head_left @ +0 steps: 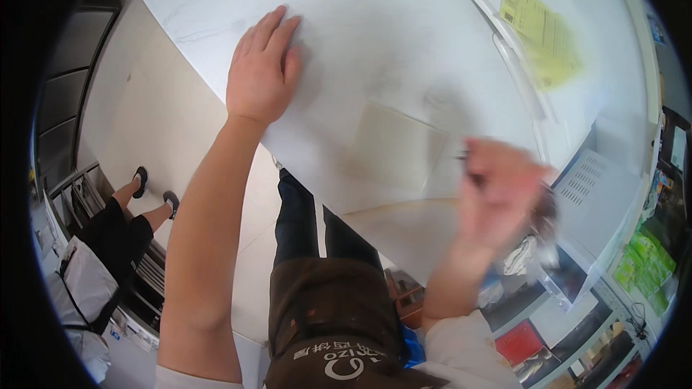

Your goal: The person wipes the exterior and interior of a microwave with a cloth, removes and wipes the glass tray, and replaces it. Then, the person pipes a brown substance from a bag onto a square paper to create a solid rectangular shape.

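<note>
My left hand rests flat on the white table close to its left edge, fingers stretched out and nothing in them. Over the table's right side, my right hand is smeared by motion. Its fingers look curled around a blurred object with a small dark tip poking out in front; its kind cannot be made out. A pale, square patch or thin sheet lies on the tabletop between my hands. Below it, a faint brownish curved line marks the surface near the front edge.
At the far right lies a white flat package with a yellow printed slip. Beside my right hand stands a pale slotted box. Green packs and a red item sit on shelving. Another person is at left.
</note>
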`<control>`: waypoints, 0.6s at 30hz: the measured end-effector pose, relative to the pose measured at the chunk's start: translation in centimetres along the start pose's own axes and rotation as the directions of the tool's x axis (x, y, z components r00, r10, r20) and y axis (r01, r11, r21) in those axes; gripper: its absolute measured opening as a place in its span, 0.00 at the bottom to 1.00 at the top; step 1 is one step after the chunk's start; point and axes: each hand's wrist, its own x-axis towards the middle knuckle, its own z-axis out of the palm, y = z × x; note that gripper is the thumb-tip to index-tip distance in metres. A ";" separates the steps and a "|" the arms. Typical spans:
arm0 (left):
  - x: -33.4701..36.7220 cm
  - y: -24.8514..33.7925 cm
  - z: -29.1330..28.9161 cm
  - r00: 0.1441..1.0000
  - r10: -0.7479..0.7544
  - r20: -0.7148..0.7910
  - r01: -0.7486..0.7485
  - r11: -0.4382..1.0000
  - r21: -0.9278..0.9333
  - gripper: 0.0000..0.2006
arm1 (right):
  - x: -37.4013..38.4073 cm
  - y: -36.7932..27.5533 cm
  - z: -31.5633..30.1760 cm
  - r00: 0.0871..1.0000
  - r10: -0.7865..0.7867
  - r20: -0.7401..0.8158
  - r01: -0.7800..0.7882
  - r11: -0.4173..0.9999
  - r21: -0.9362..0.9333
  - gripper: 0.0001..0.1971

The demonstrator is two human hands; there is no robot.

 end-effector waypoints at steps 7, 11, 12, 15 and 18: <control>0.6 -1.6 -1.3 1.000 0.019 0.006 -0.019 1.000 -0.007 0.19 | -1.9 7.5 -0.4 0.987 0.121 -0.104 -0.126 0.991 -0.040 0.30; 0.7 -2.0 -1.5 0.999 -0.009 0.044 0.010 1.000 -0.007 0.20 | -1.2 9.0 0.0 0.994 0.079 -0.076 -0.084 0.995 -0.060 0.31; 0.8 -2.3 -1.5 0.999 -0.007 0.044 0.007 1.000 -0.004 0.20 | -1.1 9.2 0.4 0.993 0.072 -0.090 -0.080 0.993 -0.085 0.31; 0.9 -2.6 -1.5 0.999 -0.006 0.049 0.005 1.000 0.007 0.20 | -1.1 9.4 1.3 0.989 0.066 -0.135 -0.084 0.987 -0.133 0.32; 0.8 -2.8 -1.8 0.998 -0.009 0.054 0.008 1.000 0.015 0.20 | -1.5 9.7 1.8 0.984 0.067 -0.166 -0.089 0.987 -0.130 0.32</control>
